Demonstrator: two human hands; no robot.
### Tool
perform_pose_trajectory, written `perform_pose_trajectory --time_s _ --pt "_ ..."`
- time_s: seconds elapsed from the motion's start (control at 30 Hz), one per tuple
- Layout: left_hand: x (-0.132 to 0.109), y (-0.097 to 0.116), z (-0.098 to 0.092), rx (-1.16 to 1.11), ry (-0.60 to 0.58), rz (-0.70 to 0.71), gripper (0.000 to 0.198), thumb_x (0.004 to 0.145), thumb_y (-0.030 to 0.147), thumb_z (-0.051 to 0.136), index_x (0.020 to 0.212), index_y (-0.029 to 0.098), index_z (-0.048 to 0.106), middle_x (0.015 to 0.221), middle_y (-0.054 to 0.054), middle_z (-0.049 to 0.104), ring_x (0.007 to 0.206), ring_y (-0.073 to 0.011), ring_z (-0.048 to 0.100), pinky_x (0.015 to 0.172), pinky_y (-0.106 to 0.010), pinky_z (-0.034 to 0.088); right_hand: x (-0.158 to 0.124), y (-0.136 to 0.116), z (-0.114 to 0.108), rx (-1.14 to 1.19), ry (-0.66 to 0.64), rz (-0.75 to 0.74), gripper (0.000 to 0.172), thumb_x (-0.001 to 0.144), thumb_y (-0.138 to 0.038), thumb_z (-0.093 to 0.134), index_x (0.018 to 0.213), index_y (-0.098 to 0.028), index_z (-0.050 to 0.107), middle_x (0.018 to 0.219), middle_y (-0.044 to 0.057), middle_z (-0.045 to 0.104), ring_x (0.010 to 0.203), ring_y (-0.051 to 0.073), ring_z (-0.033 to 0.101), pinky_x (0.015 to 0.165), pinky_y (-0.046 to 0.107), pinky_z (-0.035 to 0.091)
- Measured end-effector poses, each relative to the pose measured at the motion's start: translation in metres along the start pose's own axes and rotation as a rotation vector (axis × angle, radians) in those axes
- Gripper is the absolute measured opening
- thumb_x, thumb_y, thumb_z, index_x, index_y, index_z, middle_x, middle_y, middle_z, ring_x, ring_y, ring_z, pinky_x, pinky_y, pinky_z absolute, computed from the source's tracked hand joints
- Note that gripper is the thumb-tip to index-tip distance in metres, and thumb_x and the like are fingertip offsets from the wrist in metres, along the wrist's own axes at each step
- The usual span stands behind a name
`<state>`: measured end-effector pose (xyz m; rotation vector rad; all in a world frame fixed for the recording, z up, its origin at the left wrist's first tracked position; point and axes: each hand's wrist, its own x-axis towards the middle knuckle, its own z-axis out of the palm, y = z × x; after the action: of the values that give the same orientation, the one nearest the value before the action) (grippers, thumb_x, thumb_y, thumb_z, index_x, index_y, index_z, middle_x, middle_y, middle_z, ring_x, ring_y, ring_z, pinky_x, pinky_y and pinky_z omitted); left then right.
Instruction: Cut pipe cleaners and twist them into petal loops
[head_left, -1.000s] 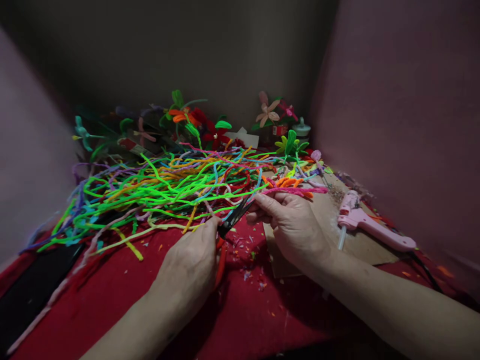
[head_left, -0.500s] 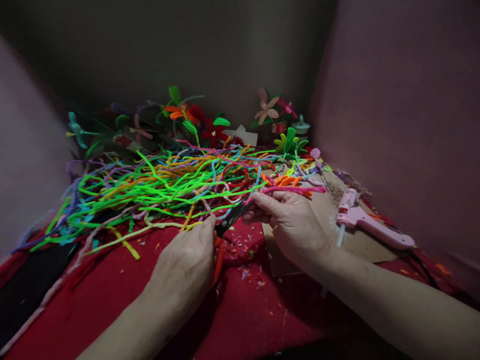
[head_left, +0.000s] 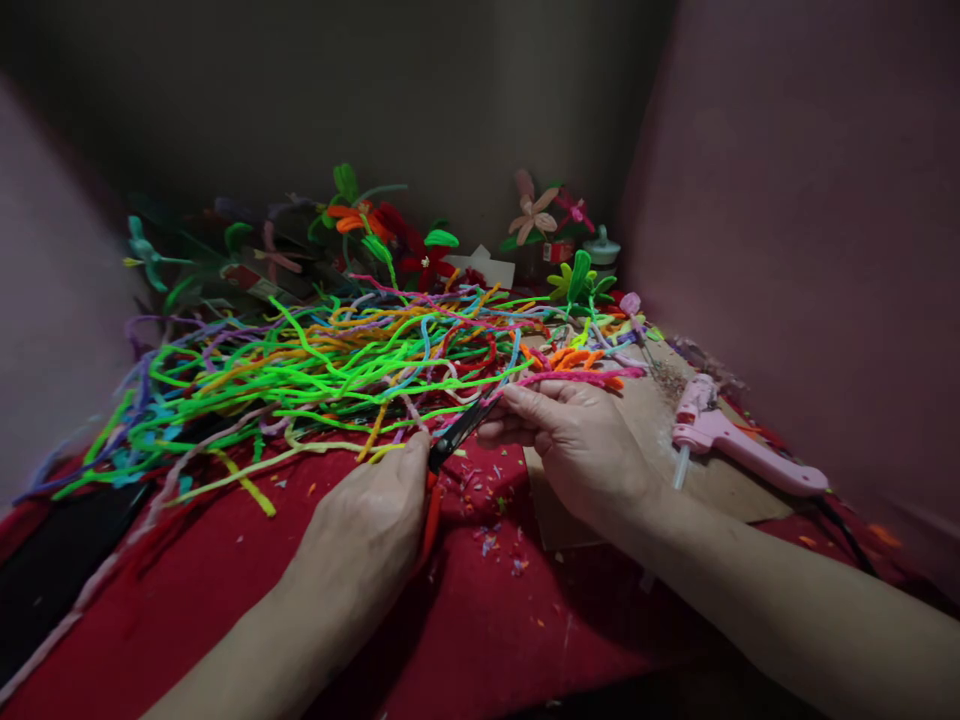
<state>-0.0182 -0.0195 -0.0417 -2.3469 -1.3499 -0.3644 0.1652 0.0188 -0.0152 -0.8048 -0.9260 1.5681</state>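
Note:
My left hand (head_left: 367, 520) is closed around the red handles (head_left: 431, 520) of what look like long-nose pliers (head_left: 459, 430), with black jaws pointing up and to the right. Between the thumb and fingers of my right hand (head_left: 581, 440) is a pinched pink pipe cleaner (head_left: 577, 377), its strands running out to the right over the hand. The tips of the jaws meet the pink piece at my right fingertips; whether they grip it is too small to tell. Behind both hands spreads a loose heap of pipe cleaners (head_left: 322, 370), mostly bright green.
A pink glue gun (head_left: 739, 440) lies on cardboard (head_left: 645, 440) at the right. Finished pipe-cleaner flowers (head_left: 532, 212) stand along the back, beside a lidded jar (head_left: 602, 250). Coloured fluff scraps (head_left: 491, 540) dot the red cloth (head_left: 480, 640). A black object (head_left: 67, 560) lies at the left.
The black jaws show slightly more of their length between my hands. The pink pipe cleaner's right end has shifted a little left and up. Both hands keep their grip.

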Motion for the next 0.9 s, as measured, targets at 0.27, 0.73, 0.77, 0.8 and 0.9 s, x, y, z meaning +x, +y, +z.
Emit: perform_pose_trajectory --time_s 0.27,0.73,0.77,0.8,0.9 --pt "-0.0024 0.0012 0.0016 0.001 0.003 0.004 0.031 0.083 0.008 0.037 0.112 0.006 0.049 0.08 -0.013 0.067 0.064 -0.0233 0.066 0.052 -0.033 0.054 0.0002 0.0007 0.0 0.06 -0.039 0.022 0.014 0.073 -0.025 0.068 0.071 -0.012 0.069 0.067 0.006 0.069 0.06 0.014 0.066 0.066 0.028 0.054" --pt "0.0012 0.0034 0.0 -0.003 0.009 0.002 0.037 0.083 0.006 0.036 0.117 0.0 0.05 0.084 -0.017 0.066 0.073 -0.0271 0.065 0.062 -0.039 0.055 0.0007 0.0018 -0.0003 0.05 -0.034 0.044 0.012 0.073 -0.024 0.067 0.07 -0.012 0.066 0.069 0.005 0.069 0.056 0.012 0.064 0.063 0.027 0.052" --pt "0.0011 0.0033 0.0004 -0.005 0.009 0.003 0.038 0.083 0.005 0.037 0.117 -0.001 0.05 0.084 -0.016 0.066 0.072 -0.0268 0.065 0.061 -0.038 0.055 0.0006 0.002 -0.0004 0.06 -0.036 0.054 0.012 0.073 -0.023 0.067 0.07 -0.012 0.066 0.069 0.006 0.069 0.057 0.013 0.064 0.062 0.027 0.052" --pt "0.001 0.0031 0.0007 -0.004 0.009 0.003 0.038 0.083 0.005 0.036 0.118 -0.001 0.049 0.083 -0.016 0.066 0.071 -0.0264 0.065 0.06 -0.038 0.055 0.0006 0.0023 -0.0004 0.068 -0.037 0.063 0.012 0.073 -0.023 0.067 0.07 -0.011 0.065 0.069 0.006 0.069 0.057 0.013 0.064 0.062 0.027 0.052" --pt "0.0004 0.0022 0.0016 0.007 0.014 0.012 0.037 0.083 0.006 0.036 0.117 0.0 0.049 0.083 -0.016 0.066 0.069 -0.0254 0.065 0.06 -0.036 0.054 0.0003 0.0027 -0.0004 0.073 -0.035 0.068 0.012 0.074 -0.023 0.066 0.07 -0.011 0.065 0.07 0.006 0.069 0.057 0.013 0.064 0.062 0.027 0.052"
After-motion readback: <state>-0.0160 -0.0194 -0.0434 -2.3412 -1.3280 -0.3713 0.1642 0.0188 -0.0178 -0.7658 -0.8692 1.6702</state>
